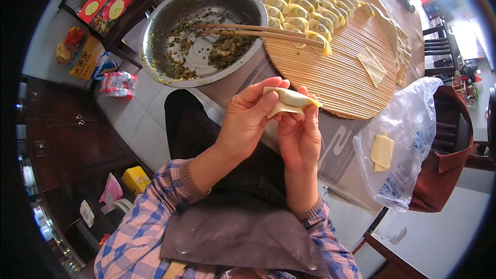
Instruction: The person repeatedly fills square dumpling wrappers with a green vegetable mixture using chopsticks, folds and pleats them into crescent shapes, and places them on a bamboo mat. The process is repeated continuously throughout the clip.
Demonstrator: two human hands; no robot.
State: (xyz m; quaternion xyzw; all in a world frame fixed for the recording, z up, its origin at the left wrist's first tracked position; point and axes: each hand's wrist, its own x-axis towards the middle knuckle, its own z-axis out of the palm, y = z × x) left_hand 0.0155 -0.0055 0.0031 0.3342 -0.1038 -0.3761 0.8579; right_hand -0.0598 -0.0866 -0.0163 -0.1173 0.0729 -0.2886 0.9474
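Note:
Between my two hands, above my lap, is a partly folded wonton point(288, 100) of pale yellow dough. My left hand point(248, 118) pinches its left end, thumb on top. My right hand point(300, 131) holds the right end from below and behind. Any filling inside is hidden by the dough. Beyond them, folded wontons point(298, 11) stand in rows on a round slatted mat point(337, 73), with one loose wrapper point(372, 66) on its right part. A steel basin point(145, 48) at the upper left holds chopped green-brown filling point(228, 50). Wooden chopsticks point(263, 33) lie across its rim.
A clear plastic bag point(410, 124) with stacked wrappers point(383, 152) lies on the table's right edge. Long dough sheets point(391, 31) drape along the mat's far right side. Dark chairs and a brown cloth point(441, 186) are at the right; a dark cabinet point(77, 124) stands left.

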